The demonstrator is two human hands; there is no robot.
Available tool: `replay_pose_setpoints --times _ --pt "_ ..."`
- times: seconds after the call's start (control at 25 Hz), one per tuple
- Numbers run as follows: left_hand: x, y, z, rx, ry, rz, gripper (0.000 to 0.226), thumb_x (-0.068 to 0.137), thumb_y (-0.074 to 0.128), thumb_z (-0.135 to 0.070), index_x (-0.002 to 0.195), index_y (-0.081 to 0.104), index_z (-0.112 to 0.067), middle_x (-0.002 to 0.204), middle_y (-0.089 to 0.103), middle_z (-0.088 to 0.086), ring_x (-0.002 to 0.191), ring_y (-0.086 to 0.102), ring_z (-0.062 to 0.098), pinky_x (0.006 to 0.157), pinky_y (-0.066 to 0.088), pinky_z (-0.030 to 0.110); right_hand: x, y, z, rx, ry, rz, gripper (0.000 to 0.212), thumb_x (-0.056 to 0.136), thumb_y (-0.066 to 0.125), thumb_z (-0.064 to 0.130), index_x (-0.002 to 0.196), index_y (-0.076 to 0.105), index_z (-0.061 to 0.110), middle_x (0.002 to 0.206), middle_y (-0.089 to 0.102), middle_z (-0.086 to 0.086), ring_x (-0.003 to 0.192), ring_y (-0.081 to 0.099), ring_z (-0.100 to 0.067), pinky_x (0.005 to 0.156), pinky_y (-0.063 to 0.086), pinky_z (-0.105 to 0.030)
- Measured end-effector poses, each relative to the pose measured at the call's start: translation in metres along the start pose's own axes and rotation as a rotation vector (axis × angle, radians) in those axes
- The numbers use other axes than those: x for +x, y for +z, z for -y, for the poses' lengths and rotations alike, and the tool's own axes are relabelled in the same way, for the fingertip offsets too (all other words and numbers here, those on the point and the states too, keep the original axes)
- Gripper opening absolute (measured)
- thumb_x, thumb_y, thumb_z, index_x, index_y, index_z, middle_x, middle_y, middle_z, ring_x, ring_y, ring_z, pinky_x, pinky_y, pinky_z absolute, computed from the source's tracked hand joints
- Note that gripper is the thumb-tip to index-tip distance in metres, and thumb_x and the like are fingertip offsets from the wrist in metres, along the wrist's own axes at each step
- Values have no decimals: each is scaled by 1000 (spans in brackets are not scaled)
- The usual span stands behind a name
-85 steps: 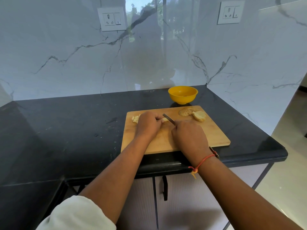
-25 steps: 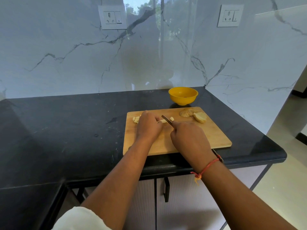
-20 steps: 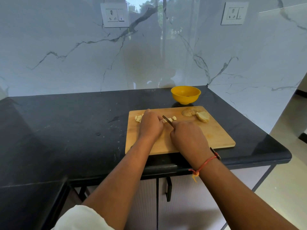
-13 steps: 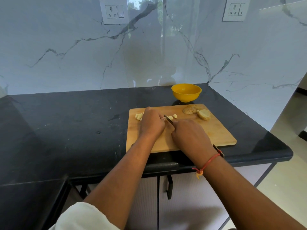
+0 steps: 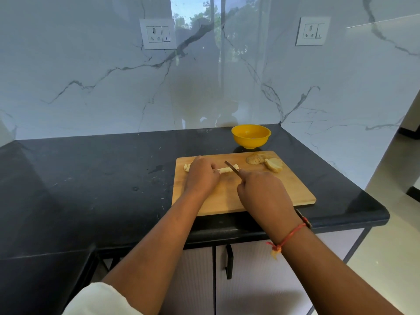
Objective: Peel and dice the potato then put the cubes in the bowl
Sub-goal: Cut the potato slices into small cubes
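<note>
A wooden cutting board (image 5: 293, 189) lies on the black counter. My left hand (image 5: 201, 176) presses down pale potato strips (image 5: 223, 170) near the board's far edge. My right hand (image 5: 263, 192) grips a knife (image 5: 231, 166) whose blade lies across the strips just right of my left fingers. A few cut potato pieces (image 5: 186, 167) show to the left of my left hand. Two larger potato chunks (image 5: 273, 164) and some peel (image 5: 254, 159) sit at the board's far right corner. The yellow bowl (image 5: 251, 135) stands behind the board by the wall; I cannot see potato in it.
The black counter (image 5: 91, 178) stretches to the left, with its front edge just under my wrists. A marble wall with two sockets (image 5: 158, 34) rises behind. The counter ends on the right, where the floor (image 5: 391, 235) shows below. Cabinet doors (image 5: 229, 264) are under the counter.
The knife blade has worked along the potato strips while my left hand holds them; a cut piece has appeared right of the blade. The view shifted slightly. Bowl and chunks stay put.
</note>
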State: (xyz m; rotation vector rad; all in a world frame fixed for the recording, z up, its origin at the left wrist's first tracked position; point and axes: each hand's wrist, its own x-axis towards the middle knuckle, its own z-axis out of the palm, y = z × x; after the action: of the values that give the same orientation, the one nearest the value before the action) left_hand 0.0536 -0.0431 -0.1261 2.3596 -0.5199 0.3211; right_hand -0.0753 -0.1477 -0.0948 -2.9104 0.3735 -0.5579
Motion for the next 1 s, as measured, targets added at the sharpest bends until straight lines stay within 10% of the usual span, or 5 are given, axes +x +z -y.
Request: replay_pose_setpoints --times 1.0 --pt "3 8 6 -41 -67 -35 6 90 74 -21 91 80 -19 98 72 -1 87 63 10 73 45 21 -4 4 -1 -57 -27 187 33 100 44 17 127 57 28 104 63 -2 94 62 -20 78 53 -33"
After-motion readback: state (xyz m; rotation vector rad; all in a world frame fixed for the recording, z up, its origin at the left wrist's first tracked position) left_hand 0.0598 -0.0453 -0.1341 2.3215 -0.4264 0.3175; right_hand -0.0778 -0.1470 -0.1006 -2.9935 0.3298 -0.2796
